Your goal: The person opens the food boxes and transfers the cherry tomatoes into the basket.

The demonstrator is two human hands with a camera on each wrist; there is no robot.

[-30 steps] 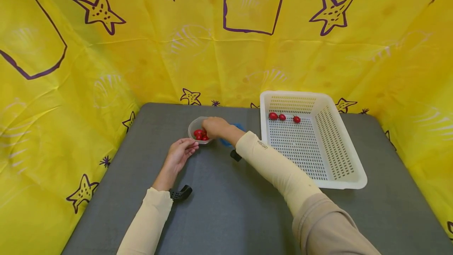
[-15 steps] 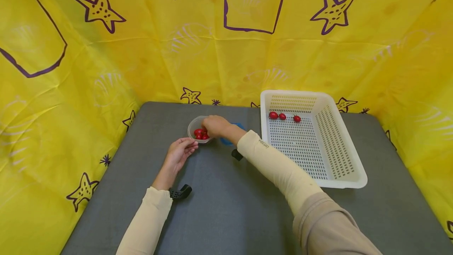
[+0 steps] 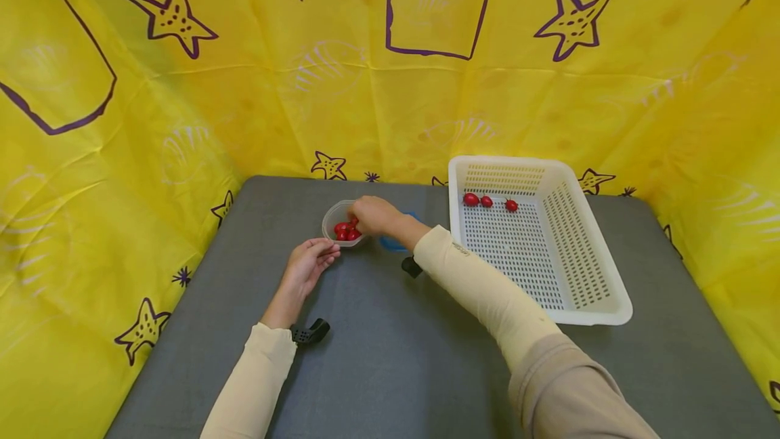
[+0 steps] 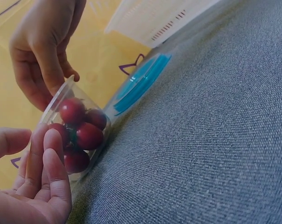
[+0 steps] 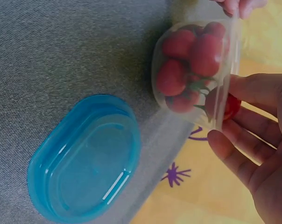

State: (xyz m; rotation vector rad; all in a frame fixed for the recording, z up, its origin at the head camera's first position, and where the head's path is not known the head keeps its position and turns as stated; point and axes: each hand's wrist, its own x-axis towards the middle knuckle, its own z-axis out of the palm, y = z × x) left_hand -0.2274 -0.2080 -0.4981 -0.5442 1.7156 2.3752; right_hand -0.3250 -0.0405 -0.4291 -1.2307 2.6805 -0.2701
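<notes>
Your right hand (image 3: 374,214) pinches a red tomato (image 5: 232,106) at the clear container's (image 3: 332,217) rim; more tomatoes (image 5: 171,77) sit inside. Your left hand (image 3: 307,264) pinches the container's near edge. Right of the container lies a blue lid (image 5: 92,163); farther right, a white basket (image 3: 573,242) holds three tomatoes (image 3: 470,200).

Head view: tub (image 3: 332,217) partly behind right hand (image 3: 373,215)

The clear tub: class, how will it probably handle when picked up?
The tub looks like thin, see-through plastic, so its wall may flex if squeezed. The round tomatoes piled inside would probably roll if it tilted. With the lid off, some might spill.
</notes>
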